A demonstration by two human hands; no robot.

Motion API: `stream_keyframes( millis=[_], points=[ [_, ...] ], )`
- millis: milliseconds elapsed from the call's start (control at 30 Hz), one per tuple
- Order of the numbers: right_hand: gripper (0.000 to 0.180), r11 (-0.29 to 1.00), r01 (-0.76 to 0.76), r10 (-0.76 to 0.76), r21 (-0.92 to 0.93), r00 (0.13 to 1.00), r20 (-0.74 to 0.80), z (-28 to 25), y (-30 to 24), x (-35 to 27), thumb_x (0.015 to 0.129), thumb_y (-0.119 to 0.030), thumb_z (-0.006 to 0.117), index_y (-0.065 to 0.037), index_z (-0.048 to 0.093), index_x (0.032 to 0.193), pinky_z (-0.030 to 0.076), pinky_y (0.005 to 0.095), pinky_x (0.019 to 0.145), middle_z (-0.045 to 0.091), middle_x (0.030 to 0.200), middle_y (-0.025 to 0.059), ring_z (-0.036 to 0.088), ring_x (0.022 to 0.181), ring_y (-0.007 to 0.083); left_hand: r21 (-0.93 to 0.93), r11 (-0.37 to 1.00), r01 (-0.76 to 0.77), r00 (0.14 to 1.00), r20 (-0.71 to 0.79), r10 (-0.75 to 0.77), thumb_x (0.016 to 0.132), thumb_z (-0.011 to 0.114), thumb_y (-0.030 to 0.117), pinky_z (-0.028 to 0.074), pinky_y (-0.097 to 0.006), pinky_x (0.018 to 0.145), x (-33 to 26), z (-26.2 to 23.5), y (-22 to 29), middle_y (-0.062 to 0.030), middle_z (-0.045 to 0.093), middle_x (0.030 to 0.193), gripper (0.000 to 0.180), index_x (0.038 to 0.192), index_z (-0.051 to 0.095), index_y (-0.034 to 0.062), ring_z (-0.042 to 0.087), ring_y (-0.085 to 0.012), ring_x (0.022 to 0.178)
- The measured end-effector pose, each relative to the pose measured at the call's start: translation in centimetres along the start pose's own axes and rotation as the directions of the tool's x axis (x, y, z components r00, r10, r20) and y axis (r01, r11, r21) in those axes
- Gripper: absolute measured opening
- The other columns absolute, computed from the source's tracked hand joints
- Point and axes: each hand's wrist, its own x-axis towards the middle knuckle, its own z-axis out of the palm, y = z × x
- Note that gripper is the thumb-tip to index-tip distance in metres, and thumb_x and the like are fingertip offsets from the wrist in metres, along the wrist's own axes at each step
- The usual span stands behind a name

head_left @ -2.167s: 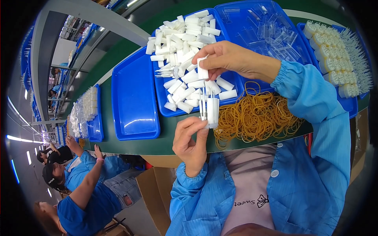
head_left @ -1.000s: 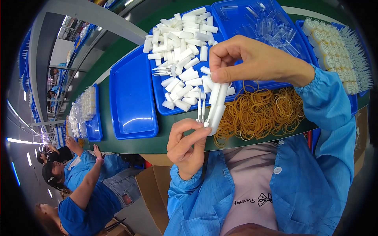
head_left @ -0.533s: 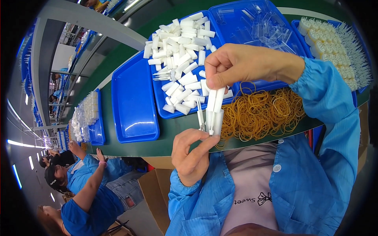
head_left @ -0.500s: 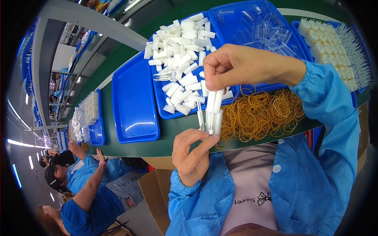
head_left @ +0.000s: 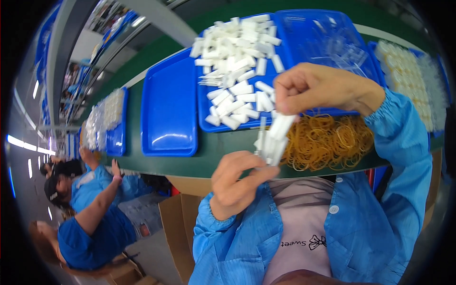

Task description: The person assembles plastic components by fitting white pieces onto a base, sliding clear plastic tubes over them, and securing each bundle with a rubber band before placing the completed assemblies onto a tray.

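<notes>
My left hand [head_left: 236, 183] grips the lower end of a small bundle of white plastic pieces [head_left: 272, 139], held tilted above the table's front edge. My right hand [head_left: 317, 89] pinches the top of the same bundle from above; the pieces are blurred. Just behind the bundle lies a heap of tan rubber bands [head_left: 327, 141] on the green table [head_left: 216, 152]. Further back a blue tray [head_left: 207, 124] holds a pile of loose white plastic pieces [head_left: 236, 61].
An empty blue tray [head_left: 168, 109] sits to the left. A blue tray with clear plastic parts [head_left: 327, 40] and a batch of white-tipped parts [head_left: 412, 78] stand at the right. Other people in blue coats [head_left: 90, 209] work further along the table. A cardboard box [head_left: 178, 223] stands below.
My right hand picked a white piece from the tray and brought it down onto the bundle. The bundle has tilted and both hands have come nearer to me.
</notes>
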Motion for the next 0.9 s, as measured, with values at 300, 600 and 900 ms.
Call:
stream_keyframes(
  millis=[300, 600, 900],
  points=[
    [0.021, 0.973, -0.153, 0.161, 0.17, 0.986, -0.032, 0.8, 0.0, 0.0, 0.082, -0.021, 0.069, -0.003, 0.058, 0.081, 0.045, 0.0198, 0.059, 0.062, 0.074, 0.0036, 0.058, 0.065, 0.0083, -0.159, 0.986, -0.041, 0.998, -0.044, 0.034, 0.063, 0.062, -0.001, 0.046, -0.037, 0.072, -1.2, -0.7, -0.9, -0.0089, 0.058, 0.092, 0.029, 0.091, 0.068, 0.0053, 0.057, -0.0277, 0.085],
    [0.029, 0.993, -0.063, 0.042, -0.101, 0.981, -0.19, 2.1, -1.0, 0.0, 0.079, -0.027, 0.073, -0.003, 0.056, 0.079, 0.045, 0.019, 0.058, 0.062, 0.072, 0.0054, 0.059, 0.063, 0.0076, -0.307, 0.952, -0.004, 0.985, -0.164, -0.049, 0.068, 0.065, -0.005, 0.048, -0.034, 0.069, -2.0, -0.2, -0.3, -0.0097, 0.059, 0.092, 0.022, 0.087, 0.069, 0.0044, 0.058, -0.0265, 0.083],
    [0.033, 0.983, -0.083, 0.04, -0.166, 0.969, -0.244, 2.9, -1.9, -0.1, 0.077, -0.029, 0.075, -0.002, 0.056, 0.078, 0.047, 0.0191, 0.059, 0.064, 0.071, 0.007, 0.062, 0.063, 0.0098, -0.296, 0.955, 0.0, 0.982, -0.178, -0.056, 0.068, 0.066, -0.005, 0.048, -0.034, 0.068, -2.4, -0.2, -0.2, -0.0088, 0.059, 0.094, 0.026, 0.091, 0.068, 0.0048, 0.058, -0.0257, 0.083]
  ],
)
